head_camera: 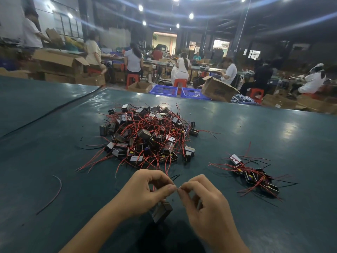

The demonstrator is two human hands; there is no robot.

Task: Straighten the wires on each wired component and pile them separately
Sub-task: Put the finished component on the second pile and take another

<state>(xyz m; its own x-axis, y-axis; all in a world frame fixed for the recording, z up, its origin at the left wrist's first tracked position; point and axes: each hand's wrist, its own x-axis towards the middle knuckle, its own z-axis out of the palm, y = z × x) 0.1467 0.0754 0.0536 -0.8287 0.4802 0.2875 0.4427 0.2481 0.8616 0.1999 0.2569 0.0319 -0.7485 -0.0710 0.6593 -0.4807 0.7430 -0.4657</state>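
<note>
Pinched between thumb and forefinger of both hands is one thin wire: my left hand (pixel 145 190) and right hand (pixel 202 199) meet almost tip to tip, closed on it just above the green table (pixel 273 134). That wire belongs to the wired component (pixel 162 211) hanging just under my left fingers, a small dark block. Its long axis runs from down near my wrists, on the left, up and away to the right, and it sits tilted, the far end raised toward the pinch. I cannot tell whether its lower end touches the table. A dark wire tail curls out beyond my fingertips, away from me.

By my judgement the job is barely begun. Ahead of my hands and a little left lies the big tangled heap (pixel 147 136), dozens of blocks with red and black leads crossing every way. Off to the right of my right hand sits the small finished pile (pixel 253 175), only a handful of pieces, leads fanned outward. One loose red wire (pixel 54 192) lies alone, well apart on the left.
</note>
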